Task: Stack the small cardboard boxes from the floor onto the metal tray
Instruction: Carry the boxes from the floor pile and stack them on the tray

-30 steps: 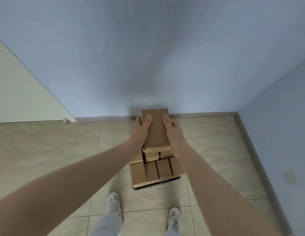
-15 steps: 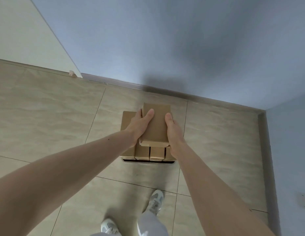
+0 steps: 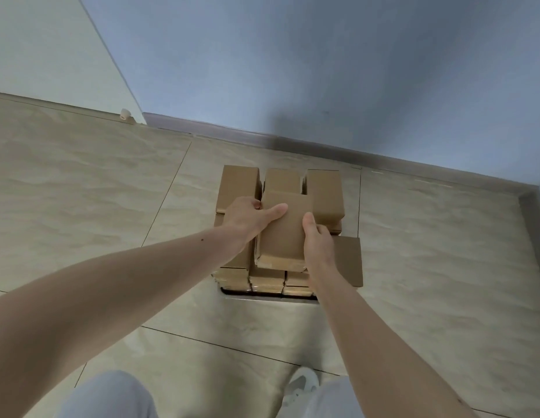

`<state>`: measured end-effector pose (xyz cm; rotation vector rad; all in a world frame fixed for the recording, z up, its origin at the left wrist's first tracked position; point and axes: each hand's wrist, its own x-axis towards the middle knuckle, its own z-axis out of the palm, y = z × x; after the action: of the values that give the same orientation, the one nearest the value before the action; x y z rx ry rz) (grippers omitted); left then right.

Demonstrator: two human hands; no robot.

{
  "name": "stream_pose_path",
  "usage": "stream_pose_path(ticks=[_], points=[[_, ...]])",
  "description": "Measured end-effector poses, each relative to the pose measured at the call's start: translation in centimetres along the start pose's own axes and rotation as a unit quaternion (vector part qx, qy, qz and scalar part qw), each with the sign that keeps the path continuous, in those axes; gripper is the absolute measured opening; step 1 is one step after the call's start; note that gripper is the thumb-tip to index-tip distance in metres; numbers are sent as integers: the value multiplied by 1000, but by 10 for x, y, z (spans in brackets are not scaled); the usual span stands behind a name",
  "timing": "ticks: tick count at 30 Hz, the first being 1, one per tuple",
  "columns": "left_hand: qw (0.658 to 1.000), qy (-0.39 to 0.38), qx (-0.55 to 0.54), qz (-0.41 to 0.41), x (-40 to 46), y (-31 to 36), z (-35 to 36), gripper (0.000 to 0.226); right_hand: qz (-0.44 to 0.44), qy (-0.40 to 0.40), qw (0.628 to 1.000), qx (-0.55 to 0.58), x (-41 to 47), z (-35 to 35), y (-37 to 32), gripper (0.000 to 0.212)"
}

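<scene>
Since half a second before, the box [image 3: 282, 229] had come lower, nearly seated on the stack [image 3: 324, 194] filling the tray [image 3: 270, 295]. The left hand [image 3: 247, 218] and right hand [image 3: 318, 242] gripped its sides; release seemed next.

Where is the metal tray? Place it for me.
Head view, centre: the metal tray sits on the floor tiles under the stacked boxes, only its near rim showing.

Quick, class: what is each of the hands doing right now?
Left hand: grips the top cardboard box, thumb across its top.
Right hand: grips the same box at its right side.
</scene>
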<state>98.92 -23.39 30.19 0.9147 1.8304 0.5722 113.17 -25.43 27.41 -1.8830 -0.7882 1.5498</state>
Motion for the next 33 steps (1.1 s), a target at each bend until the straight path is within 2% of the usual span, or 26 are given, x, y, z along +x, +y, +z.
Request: stream_pose_path(ticks=[4,7,10,13,17,23,27,33], points=[[997,42,54,47,26,-45,20,55,-9,-4,1000,22,27,11,40,39],[983,95,118,101,38,-72,33,57,-27,3,999,36,44,20,63,41],[969,135,148,147,49,-96,43,63,-37,16,998,47,53,24,81,33],[960,122,161,194,57,-113,50,64,-55,31,997,54,58,27,95,35],[927,119,254,248,61,-123,44,65,-54,31,993,96,61,39,96,33],[890,83,383,231,65,-133,36,70,-46,46,990,121,70,51,104,36],[895,58,388,213,71,-137,37,77,-40,48,991,117,74,52,106,38],[902,62,367,219,73,-141,43,73,-24,52,994,98,82,53,108,42]])
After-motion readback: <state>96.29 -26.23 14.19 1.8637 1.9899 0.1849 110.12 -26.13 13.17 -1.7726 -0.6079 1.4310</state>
